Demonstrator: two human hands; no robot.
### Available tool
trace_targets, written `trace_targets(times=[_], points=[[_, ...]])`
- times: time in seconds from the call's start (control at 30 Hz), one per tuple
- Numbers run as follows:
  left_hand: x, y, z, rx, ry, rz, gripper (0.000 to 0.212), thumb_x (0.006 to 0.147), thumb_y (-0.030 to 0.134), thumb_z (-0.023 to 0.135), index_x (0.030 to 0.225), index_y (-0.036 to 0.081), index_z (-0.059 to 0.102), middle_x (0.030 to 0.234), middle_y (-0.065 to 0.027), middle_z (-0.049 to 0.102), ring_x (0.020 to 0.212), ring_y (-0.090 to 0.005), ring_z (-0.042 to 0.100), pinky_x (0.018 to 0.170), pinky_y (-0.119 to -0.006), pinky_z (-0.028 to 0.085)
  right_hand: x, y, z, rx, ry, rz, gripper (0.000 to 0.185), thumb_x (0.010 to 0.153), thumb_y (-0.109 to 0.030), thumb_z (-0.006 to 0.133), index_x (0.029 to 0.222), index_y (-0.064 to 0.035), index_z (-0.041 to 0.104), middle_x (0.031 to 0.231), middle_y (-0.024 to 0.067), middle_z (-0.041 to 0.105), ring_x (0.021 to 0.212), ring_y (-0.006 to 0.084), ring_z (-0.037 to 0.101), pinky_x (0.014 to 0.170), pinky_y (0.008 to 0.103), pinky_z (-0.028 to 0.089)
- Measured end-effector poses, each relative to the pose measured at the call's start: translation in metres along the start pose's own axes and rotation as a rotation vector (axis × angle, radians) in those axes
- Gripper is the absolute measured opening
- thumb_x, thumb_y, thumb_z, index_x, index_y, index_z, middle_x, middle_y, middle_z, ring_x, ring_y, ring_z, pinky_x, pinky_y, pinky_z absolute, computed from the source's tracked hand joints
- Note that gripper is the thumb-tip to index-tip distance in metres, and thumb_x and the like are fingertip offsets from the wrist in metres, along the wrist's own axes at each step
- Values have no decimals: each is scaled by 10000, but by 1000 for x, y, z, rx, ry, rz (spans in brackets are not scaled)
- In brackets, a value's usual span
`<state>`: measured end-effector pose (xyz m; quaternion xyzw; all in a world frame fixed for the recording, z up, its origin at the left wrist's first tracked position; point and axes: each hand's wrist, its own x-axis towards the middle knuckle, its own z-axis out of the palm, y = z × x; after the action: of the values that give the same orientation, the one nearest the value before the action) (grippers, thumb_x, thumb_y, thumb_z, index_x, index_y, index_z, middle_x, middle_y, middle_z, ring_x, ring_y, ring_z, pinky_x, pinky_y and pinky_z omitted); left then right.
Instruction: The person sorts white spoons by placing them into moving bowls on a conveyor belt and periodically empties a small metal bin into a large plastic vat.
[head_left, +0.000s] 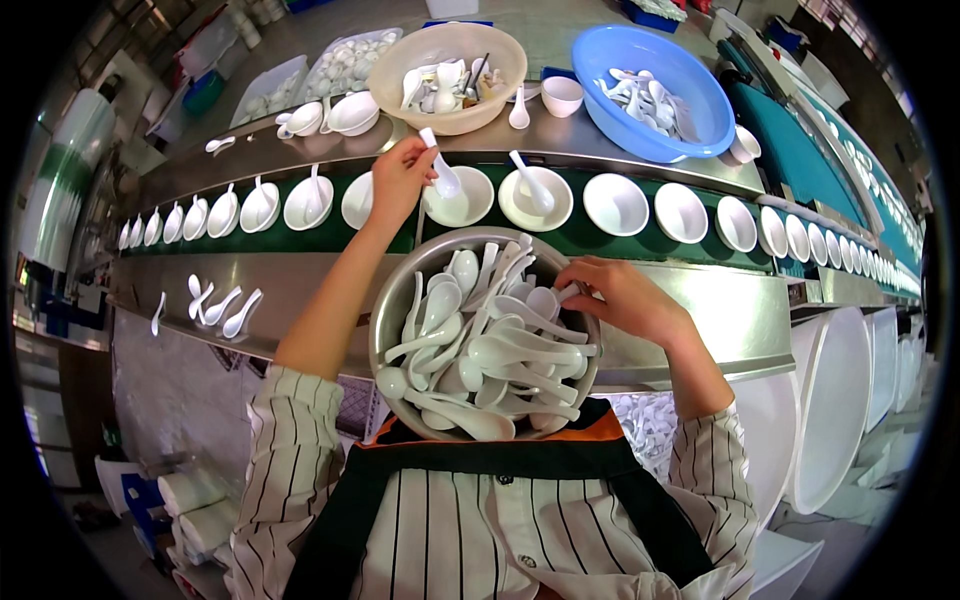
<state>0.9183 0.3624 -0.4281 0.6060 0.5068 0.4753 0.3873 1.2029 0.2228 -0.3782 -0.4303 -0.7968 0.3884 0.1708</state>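
Note:
My left hand (403, 176) pinches a white soup spoon (447, 180) by its handle, its scoop over a white bowl (469, 206) on the green conveyor belt (390, 238). Close to my body stands a round metal basin (381, 330) heaped with white soup spoons (517, 352). At the basin's right rim, my right hand (619, 292) has its fingers on the end of another spoon (568, 292). Just right of the left hand's bowl, a bowl (517, 214) has a spoon (534, 184) leaning in it. Bowls farther left hold spoons too; those to the right, such as one bowl (616, 204), hold none.
Beyond the belt, a beige tub (450, 116) and a blue tub (652, 142) with spoons stand on a metal ledge, with a small cup (562, 96) between them. Several loose spoons (241, 311) lie on the near metal counter (300, 289). Large white containers (829, 412) stand at right.

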Motion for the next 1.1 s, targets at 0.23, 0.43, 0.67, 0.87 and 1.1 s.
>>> trace_targets(times=[0.23, 0.43, 0.67, 0.87, 1.1], points=[[-8, -41, -12, 705, 140, 90, 233, 776, 167, 616, 890, -33, 580, 690, -106, 596, 681, -145, 593, 606, -277, 467, 7, -16, -20, 162, 86, 30, 144, 771, -6, 593, 915, -16, 585, 869, 67, 609, 810, 167, 602, 716, 267, 477], [-62, 75, 10, 605, -635, 10, 215, 786, 222, 589, 740, 14, 621, 610, -78, 592, 526, -145, 548, 517, -281, 425, 80, 28, -40, 368, 421, -81, 181, 830, 55, 452, 990, 23, 530, 840, 72, 598, 810, 136, 582, 720, 256, 482], [-97, 67, 36, 722, -598, 134, 216, 708, 234, 652, 680, 29, 592, 551, -76, 554, 514, -179, 534, 517, -303, 417, 149, 111, 8, -102, 579, -158, 252, 779, -2, 523, 1030, -14, 542, 905, 201, 601, 869, 349, 587, 737, 374, 463], [-112, 85, 14, 362, -663, 67, 201, 692, 160, 666, 730, 9, 539, 642, -79, 526, 547, -202, 514, 525, -303, 412, 99, 25, -1, -7, 239, -265, 269, 746, -88, 615, 1006, -33, 570, 1002, 166, 575, 893, 338, 554, 774, 373, 450], [-121, 84, 9, 479, -839, 124, 211, 719, 138, 632, 854, 23, 519, 683, -99, 537, 608, -213, 537, 579, -324, 435, 68, -4, 15, -430, -87, -281, 176, 690, -93, 636, 849, -50, 576, 944, 91, 571, 852, 260, 559, 702, 356, 456]])
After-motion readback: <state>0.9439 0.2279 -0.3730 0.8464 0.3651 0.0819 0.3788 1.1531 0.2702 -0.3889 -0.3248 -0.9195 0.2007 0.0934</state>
